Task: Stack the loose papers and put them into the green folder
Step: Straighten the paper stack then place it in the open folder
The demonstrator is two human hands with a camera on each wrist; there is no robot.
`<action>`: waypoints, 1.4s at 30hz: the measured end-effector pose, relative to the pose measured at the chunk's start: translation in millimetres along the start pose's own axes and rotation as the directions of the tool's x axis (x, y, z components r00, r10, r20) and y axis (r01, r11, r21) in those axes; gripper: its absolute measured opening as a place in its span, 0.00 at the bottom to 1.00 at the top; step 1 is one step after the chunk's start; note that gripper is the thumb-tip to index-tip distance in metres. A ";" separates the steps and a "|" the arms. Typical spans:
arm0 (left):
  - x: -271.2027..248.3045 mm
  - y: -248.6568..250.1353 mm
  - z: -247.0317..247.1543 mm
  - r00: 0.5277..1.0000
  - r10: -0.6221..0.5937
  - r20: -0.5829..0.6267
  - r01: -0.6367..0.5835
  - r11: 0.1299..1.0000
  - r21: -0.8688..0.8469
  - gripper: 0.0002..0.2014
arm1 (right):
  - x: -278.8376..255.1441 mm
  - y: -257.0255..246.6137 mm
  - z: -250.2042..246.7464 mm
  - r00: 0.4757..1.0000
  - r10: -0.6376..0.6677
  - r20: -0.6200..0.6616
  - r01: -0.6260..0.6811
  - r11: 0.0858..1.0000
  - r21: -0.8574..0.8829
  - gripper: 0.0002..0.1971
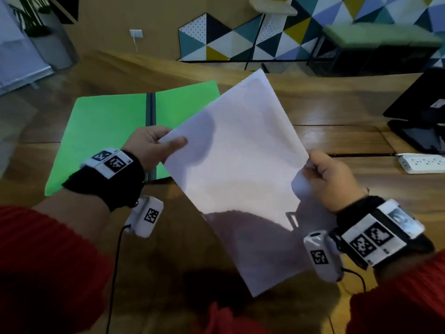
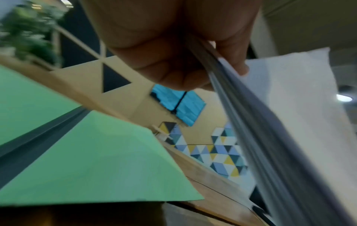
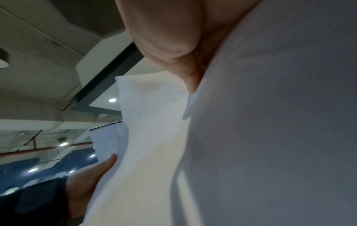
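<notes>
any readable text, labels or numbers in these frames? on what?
None readable.
Papers: blank on the side shown.
Green folder: no print visible.
Wrist bands: black-and-white square code markers only, no letters.
Power strip: any marks too small.
Sticker on the black stand: blurred.

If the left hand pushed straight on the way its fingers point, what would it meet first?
Likely nothing but the papers that the left hand pinches; its fingers point right, above the green folder. Depth is unclear.

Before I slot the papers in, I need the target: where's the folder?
In the head view the folder lies open on the table, on the left, beneath the left hand.
</notes>
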State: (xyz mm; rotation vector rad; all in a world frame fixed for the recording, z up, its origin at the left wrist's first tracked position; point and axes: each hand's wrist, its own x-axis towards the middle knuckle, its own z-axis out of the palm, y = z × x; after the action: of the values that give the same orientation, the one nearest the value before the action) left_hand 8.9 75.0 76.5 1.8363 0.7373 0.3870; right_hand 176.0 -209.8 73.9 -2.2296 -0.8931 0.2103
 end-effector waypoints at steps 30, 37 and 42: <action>36.0 -82.4 16.1 0.916 -0.262 0.303 -0.147 0.485 0.862 0.29 | 21.8 42.5 30.1 0.875 0.475 -0.100 -0.380 0.798 0.467 0.16; -74.1 -72.2 36.9 0.823 -0.227 0.521 -0.421 0.371 0.828 0.27 | -2.8 41.0 21.3 0.878 0.478 -0.037 -0.406 0.782 0.473 0.16; -167.2 -79.3 66.2 0.706 -0.220 0.673 -0.626 0.251 0.738 0.21 | -46.3 63.2 32.0 0.842 0.537 0.052 -0.502 0.745 0.439 0.17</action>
State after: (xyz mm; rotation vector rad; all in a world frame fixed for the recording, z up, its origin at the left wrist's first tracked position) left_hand -103.2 -62.4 -8.4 3.0177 0.0462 -0.8341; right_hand 163.1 -254.2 3.0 -1.9814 -0.1205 0.5267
